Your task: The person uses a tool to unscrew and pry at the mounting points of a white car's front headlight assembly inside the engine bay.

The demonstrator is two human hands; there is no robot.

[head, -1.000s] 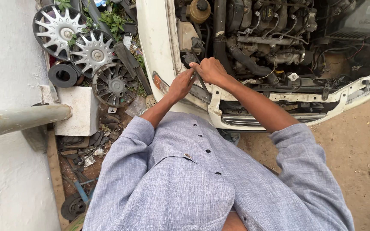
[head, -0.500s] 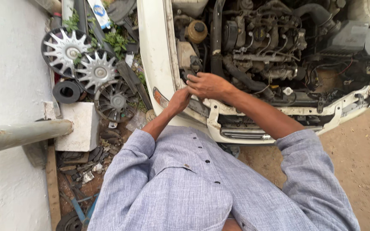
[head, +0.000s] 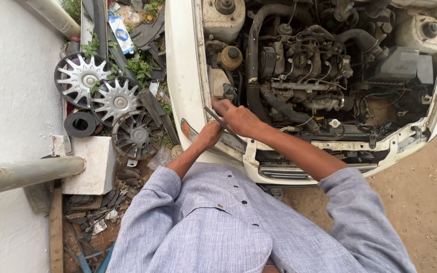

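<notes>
Hands meet at the white car's front corner (head: 188, 86): right hand (head: 238, 119) grips a slim tool (head: 223, 125) angled toward the left hand (head: 209, 135), fingers curled beneath it.

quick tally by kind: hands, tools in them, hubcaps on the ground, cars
hands: 2, left hand and right hand
slim dark tool held by the hands: 1
silver hubcaps: 3, at and
white car, hood open: 1
total: 7
</notes>
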